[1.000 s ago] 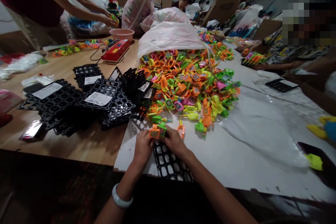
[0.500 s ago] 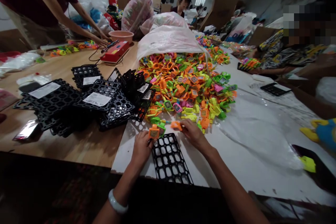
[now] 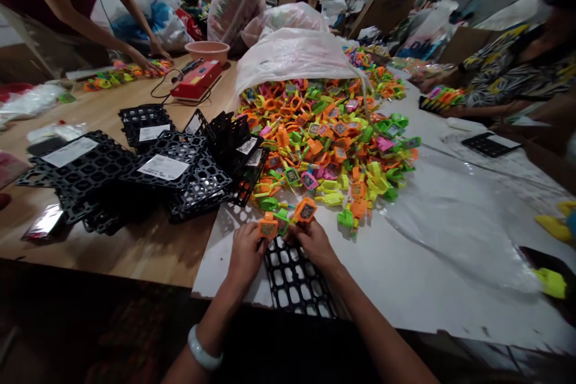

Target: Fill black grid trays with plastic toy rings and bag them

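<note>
A black plastic grid tray (image 3: pixel 294 279) lies at the table's front edge, its far end raised or covered by my hands. My left hand (image 3: pixel 245 255) is closed around the tray's far left corner, where an orange toy watch (image 3: pixel 268 227) and a green toy watch (image 3: pixel 282 222) sit. Over the tray's far right corner, my right hand (image 3: pixel 315 245) has closed fingers on another orange toy watch (image 3: pixel 306 209), its square face upward. Just beyond both hands spreads a heap of colourful toy watches (image 3: pixel 333 138) spilling from a white plastic bag (image 3: pixel 292 54).
Stacked black grid trays (image 3: pixel 90 171) with white labels lie at left. Behind them stand a red machine (image 3: pixel 197 80) with a cord and a pink basin (image 3: pixel 207 51). Clear plastic sheeting (image 3: pixel 450 222) covers the right side. Co-workers handle toys at far left and right.
My right hand has moved left and toward me, bringing the orange toy watch from beside the heap to the tray's far edge. My left hand stays at the tray corner.
</note>
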